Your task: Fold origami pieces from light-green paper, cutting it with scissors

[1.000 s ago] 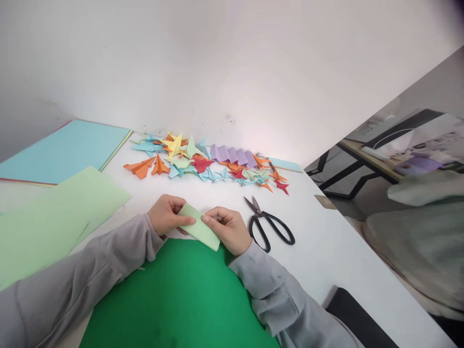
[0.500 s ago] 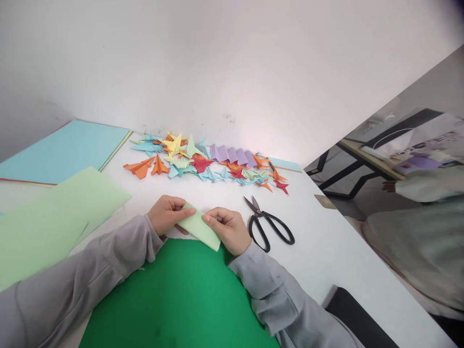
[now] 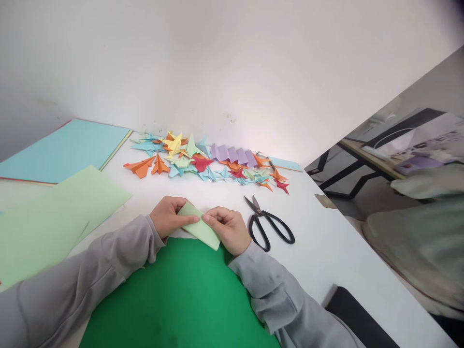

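A small folded piece of pale green paper (image 3: 203, 231) is held slantwise between both hands, just beyond a green surface (image 3: 188, 290) nearest my body. My left hand (image 3: 170, 217) grips its left end, the thumb lying on top and the fingers partly hidden behind. On the upper right edge, my right hand (image 3: 229, 229) pinches the paper between thumb and forefinger. The two thumb tips are close together. Black-handled scissors (image 3: 261, 215) lie on the white table to the right of my right hand, blades slightly apart.
Many-coloured folded paper shapes (image 3: 201, 163) lie along the wall, with a pleated purple paper (image 3: 232, 154) among them. Pale green sheets (image 3: 72, 205) and a blue-topped stack (image 3: 65, 152) are at left. A black object (image 3: 355, 319) lies front right. Another person's sleeve (image 3: 427, 183) shows beyond the table.
My left thumb has slid a little to the right along the paper, towards my right thumb. My right hand has hardly moved. The other person's hand has gone from sight.
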Tool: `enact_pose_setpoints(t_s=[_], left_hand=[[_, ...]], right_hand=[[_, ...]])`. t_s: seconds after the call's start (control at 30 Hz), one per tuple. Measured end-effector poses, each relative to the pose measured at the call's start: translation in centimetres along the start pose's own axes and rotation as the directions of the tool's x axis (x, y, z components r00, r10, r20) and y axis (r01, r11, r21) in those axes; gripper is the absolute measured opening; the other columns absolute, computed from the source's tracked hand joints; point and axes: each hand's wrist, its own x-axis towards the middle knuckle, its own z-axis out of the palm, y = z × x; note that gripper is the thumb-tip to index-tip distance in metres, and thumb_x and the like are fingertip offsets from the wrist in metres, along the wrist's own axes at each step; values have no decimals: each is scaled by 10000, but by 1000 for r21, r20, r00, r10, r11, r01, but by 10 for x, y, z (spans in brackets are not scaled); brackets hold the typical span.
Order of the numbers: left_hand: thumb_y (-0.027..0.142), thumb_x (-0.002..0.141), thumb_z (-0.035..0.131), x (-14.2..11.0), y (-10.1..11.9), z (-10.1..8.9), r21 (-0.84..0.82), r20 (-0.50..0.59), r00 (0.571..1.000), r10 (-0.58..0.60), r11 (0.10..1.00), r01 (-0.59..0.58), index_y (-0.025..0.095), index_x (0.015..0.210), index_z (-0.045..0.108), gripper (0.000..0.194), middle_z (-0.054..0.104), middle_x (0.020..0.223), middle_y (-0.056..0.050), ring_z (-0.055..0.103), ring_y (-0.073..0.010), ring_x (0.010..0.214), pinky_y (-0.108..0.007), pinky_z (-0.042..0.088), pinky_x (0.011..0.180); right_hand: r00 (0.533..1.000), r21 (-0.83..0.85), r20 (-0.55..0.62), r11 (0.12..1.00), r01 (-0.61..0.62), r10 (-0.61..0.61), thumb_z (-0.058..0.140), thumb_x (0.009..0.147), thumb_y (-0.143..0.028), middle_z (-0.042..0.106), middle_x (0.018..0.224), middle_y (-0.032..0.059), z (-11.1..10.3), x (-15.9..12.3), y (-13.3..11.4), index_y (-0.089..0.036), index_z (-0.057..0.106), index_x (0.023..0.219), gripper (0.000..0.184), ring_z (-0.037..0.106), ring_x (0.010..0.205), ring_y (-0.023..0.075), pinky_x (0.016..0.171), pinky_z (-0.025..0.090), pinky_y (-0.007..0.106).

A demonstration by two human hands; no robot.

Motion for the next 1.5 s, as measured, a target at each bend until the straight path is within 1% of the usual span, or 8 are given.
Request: enact_pose_setpoints(t_s=[0.07,0.3,0.47,0.57,0.73,0.93,1.37,1.5], left_hand=[[246,514,728,0,-1,0,30,-6,1000,23,999,-23,107,649,632,216,546,510,38,474,-74,489,-190,366,463],[234,488,725,-1,1,3,1,-53,999,-8,1000,8,99,603,607,213,505,472,44,429,-70,464,-197,335,447],[253,458,752,0,2,0,-43,-94,996,-6,999,2,103,604,611,253,519,484,40,437,-72,473,-194,337,448],[274,456,761,-1,1,-2,-55,-122,992,-6,999,-1,109,601,618,262,529,491,38,440,-74,468,-194,338,440],[275,455,770,-1,-3,-3,-78,-153,988,-3,997,-9,113,607,622,268,524,492,42,444,-75,468,-195,351,446],[256,466,770,-1,-3,-2,-98,-164,986,-8,995,-8,109,609,620,254,520,490,43,440,-70,470,-188,345,442],[265,464,774,0,-4,-2,-107,-168,986,-15,994,-3,116,608,628,253,534,493,38,453,-76,469,-193,352,445],[256,433,785,1,-5,-3,-120,-225,974,-6,993,-22,117,585,625,261,541,501,37,452,-74,469,-195,347,449]], right_hand=[[1000,-13,4,1000,10,-10,623,689,-412,459,466,-42,1,0,-1,-131,609,656,283,336,427,61,402,235,206],[1000,-28,18,999,25,-24,621,697,-399,459,471,-45,1,0,-1,-134,606,656,269,343,431,58,406,254,202],[1000,9,13,1000,13,-13,691,628,-365,582,599,-11,1,-2,-5,-149,618,742,255,471,512,86,477,368,213],[1000,37,6,999,3,-3,721,590,-351,605,635,-5,0,-3,-7,-157,612,723,259,507,543,96,492,403,212],[997,85,-38,994,-65,68,704,603,-387,558,537,-27,0,-3,-6,-157,590,637,259,445,416,71,371,351,193],[994,122,-58,989,-84,91,709,596,-387,552,494,-35,1,-2,-4,-154,592,595,261,439,399,66,362,336,188],[990,47,-106,995,-89,94,684,618,-440,452,378,-56,-1,-2,1,-147,576,557,318,356,327,49,316,236,176],[989,139,-133,989,-49,68,689,617,-421,515,428,-34,-2,-2,3,-151,630,624,277,422,378,73,367,313,194]])
